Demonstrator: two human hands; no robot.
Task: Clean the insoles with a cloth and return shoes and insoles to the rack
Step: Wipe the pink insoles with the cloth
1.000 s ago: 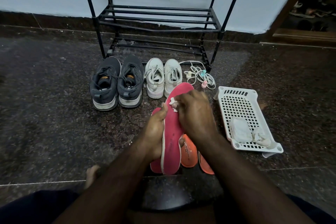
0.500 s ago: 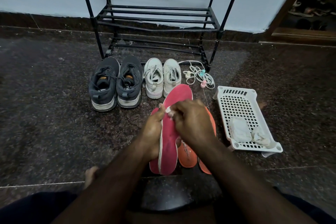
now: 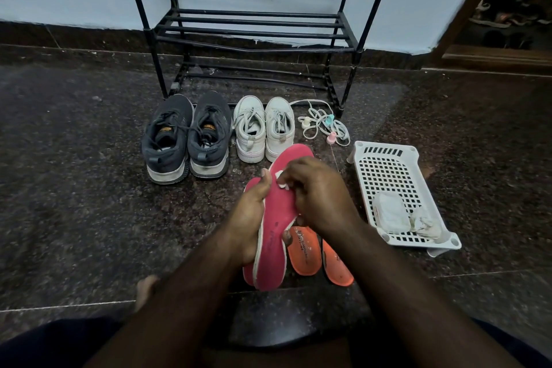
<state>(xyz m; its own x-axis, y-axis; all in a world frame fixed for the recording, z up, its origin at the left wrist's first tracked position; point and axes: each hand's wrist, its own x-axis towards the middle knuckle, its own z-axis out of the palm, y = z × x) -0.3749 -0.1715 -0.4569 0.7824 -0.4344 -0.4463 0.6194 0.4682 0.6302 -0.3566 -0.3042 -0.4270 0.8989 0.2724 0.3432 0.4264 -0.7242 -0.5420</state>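
Observation:
My left hand (image 3: pixel 249 218) grips a pink insole (image 3: pixel 276 236) by its left edge and holds it tilted above the floor. My right hand (image 3: pixel 319 194) pinches a small white cloth (image 3: pixel 281 184) against the insole's upper face. A second pink insole (image 3: pixel 248 273) lies under it, mostly hidden. Two orange insoles (image 3: pixel 304 254) (image 3: pixel 337 269) lie on the floor just right of it. A pair of dark grey sneakers (image 3: pixel 186 137) and a pair of white sneakers (image 3: pixel 264 128) stand in front of the black rack (image 3: pixel 254 30).
A white perforated plastic basket (image 3: pixel 388 170) sits at the right with white cloths (image 3: pixel 391 212) inside. A tangle of white cord with small pastel pieces (image 3: pixel 324 125) lies by the rack's right leg. My bare foot (image 3: pixel 146 287) rests on the dark stone floor at lower left.
My right hand with the cloth has slid down the pink insole toward me, uncovering more of its toe end. My left hand keeps its grip.

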